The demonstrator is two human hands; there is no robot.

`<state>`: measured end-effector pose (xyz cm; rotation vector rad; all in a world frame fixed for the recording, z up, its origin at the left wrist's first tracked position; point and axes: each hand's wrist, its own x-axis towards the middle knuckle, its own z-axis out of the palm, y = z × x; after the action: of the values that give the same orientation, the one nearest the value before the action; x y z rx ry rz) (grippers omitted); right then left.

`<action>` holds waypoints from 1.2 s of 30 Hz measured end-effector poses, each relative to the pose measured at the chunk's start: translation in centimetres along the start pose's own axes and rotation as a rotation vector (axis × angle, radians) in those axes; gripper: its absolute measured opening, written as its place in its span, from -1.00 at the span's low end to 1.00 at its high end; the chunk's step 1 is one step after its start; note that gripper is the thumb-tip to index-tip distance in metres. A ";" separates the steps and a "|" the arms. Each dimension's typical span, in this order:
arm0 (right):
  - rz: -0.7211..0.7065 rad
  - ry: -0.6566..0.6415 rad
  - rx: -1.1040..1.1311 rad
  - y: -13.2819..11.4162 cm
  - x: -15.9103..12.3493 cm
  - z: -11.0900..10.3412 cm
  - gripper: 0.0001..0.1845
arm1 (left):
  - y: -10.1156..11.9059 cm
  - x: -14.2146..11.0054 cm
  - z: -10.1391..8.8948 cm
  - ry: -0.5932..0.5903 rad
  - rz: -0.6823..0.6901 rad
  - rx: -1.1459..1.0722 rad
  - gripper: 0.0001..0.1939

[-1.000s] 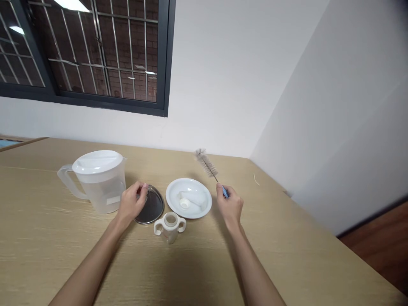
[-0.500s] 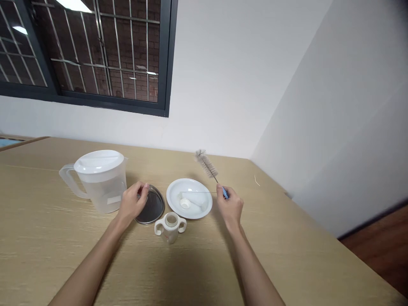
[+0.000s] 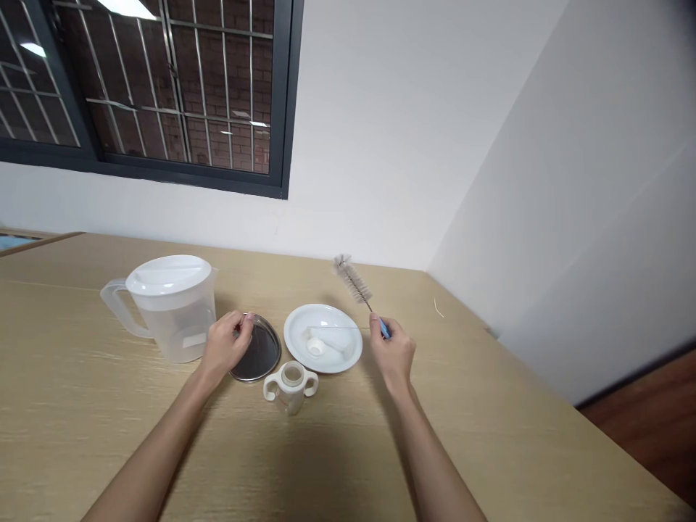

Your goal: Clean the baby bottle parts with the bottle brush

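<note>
My right hand (image 3: 392,351) is closed round the blue handle of a bottle brush (image 3: 353,280), its grey bristles pointing up and away to the left. From the same hand a thin wire (image 3: 340,328) runs left over a white oval dish (image 3: 293,348); what its far end carries is hard to make out. Inside the dish lies a small white ring (image 3: 316,346) with other pale pieces. My left hand (image 3: 225,341) is curled closed at the left edge of a dark round metal tray (image 3: 261,355), with nothing visible in its fingers. Between my hands stands an open two-handled baby bottle (image 3: 291,388).
A clear plastic pitcher (image 3: 182,319) with a white lid stands left of my left hand. Far to the right a thin pale strand (image 3: 438,308) lies on the wooden table (image 3: 489,420). A wall and a barred window (image 3: 179,87) rise behind the table.
</note>
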<state>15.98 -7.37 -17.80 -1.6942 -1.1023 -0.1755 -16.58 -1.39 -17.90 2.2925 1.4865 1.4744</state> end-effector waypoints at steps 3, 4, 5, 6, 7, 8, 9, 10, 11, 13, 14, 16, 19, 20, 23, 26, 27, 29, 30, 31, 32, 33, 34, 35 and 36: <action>-0.002 0.002 0.001 -0.1 0.0 0.0 -0.43 | 0.0 0.0 0.0 0.002 0.002 -0.004 -0.58; -0.004 0.003 0.001 -0.1 0.0 0.0 -0.43 | 0.0 0.0 0.0 0.002 0.002 -0.004 -0.58; -0.006 0.004 -0.001 -0.1 0.0 0.0 -0.43 | 0.0 0.0 0.0 0.003 0.003 -0.003 -0.59; -0.007 0.006 -0.002 -0.1 0.0 0.0 -0.43 | 0.0 0.0 0.0 0.004 0.004 -0.002 -0.58; -0.008 0.007 -0.003 -0.1 0.0 0.0 -0.44 | -0.1 0.0 0.1 0.005 0.006 -0.001 -0.59; -0.007 0.007 -0.004 -0.1 0.0 0.0 -0.45 | -0.1 0.0 0.1 0.006 0.008 0.001 -0.59; -0.005 0.006 -0.004 -0.1 0.0 0.0 -0.46 | -0.2 0.0 0.1 0.008 0.011 0.001 -0.59; -0.003 0.005 -0.003 -0.1 0.0 0.0 -0.48 | -0.2 0.0 0.2 0.009 0.013 0.001 -0.59; -0.002 0.006 -0.003 -0.1 0.0 -0.1 -0.49 | -0.2 0.0 0.2 0.010 0.015 0.000 -0.59; -0.002 0.006 -0.003 -0.2 0.0 -0.1 -0.49 | -0.2 0.0 0.2 0.010 0.014 -0.002 -0.59; -0.003 0.006 -0.004 -0.2 0.0 -0.1 -0.48 | -0.2 0.0 0.1 0.009 0.011 -0.002 -0.59; -0.006 0.005 -0.004 -0.2 0.0 -0.1 -0.47 | -0.1 0.0 0.1 0.007 0.005 0.002 -0.58; -0.007 0.007 0.001 -0.1 0.0 -0.1 -0.47 | -0.1 0.0 0.1 0.006 -0.002 0.011 -0.58; -0.007 0.009 0.002 -0.1 0.0 0.0 -0.47 | -0.1 0.0 0.1 0.007 -0.005 0.013 -0.58; -0.006 0.010 0.002 0.0 0.0 0.0 -0.47 | -0.1 0.0 0.1 0.014 -0.032 0.010 -0.60; -0.010 0.012 -0.008 0.0 0.0 0.1 -0.47 | -0.1 0.0 0.0 0.016 -0.075 -0.023 -0.66; -0.011 0.012 -0.010 0.0 0.0 0.0 -0.47 | -0.1 0.0 0.0 0.016 -0.088 -0.037 -0.69; -0.012 0.011 -0.010 0.0 0.0 0.0 -0.47 | -0.1 0.0 -0.1 0.015 -0.108 -0.056 -0.71; -0.012 0.010 -0.008 -0.1 0.0 0.0 -0.47 | 0.0 0.0 -0.1 0.014 -0.114 -0.060 -0.72; -0.012 0.009 -0.007 -0.1 0.0 0.0 -0.47 | 0.0 0.0 -0.1 0.015 -0.115 -0.062 -0.72; -0.011 0.008 -0.006 -0.1 0.0 0.0 -0.47 | 0.0 0.0 -0.1 0.014 -0.112 -0.061 -0.72; -0.009 0.007 -0.005 -0.1 0.0 -0.1 -0.47 | 0.0 0.0 -0.1 0.012 -0.103 -0.057 -0.72; -0.006 0.005 -0.004 -0.1 0.0 -0.1 -0.47 | 0.0 -0.1 -0.1 0.009 -0.091 -0.052 -0.71; -0.005 0.003 -0.002 -0.1 0.0 -0.1 -0.46 | 0.0 -0.1 -0.1 0.005 -0.078 -0.045 -0.70; -0.004 0.003 0.002 0.0 0.0 0.0 -0.46 | 0.0 -0.1 -0.1 0.001 -0.065 -0.038 -0.69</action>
<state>15.95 -7.42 -17.76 -1.6900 -1.1029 -0.1797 -16.68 -1.50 -17.91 2.2002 1.5045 1.4743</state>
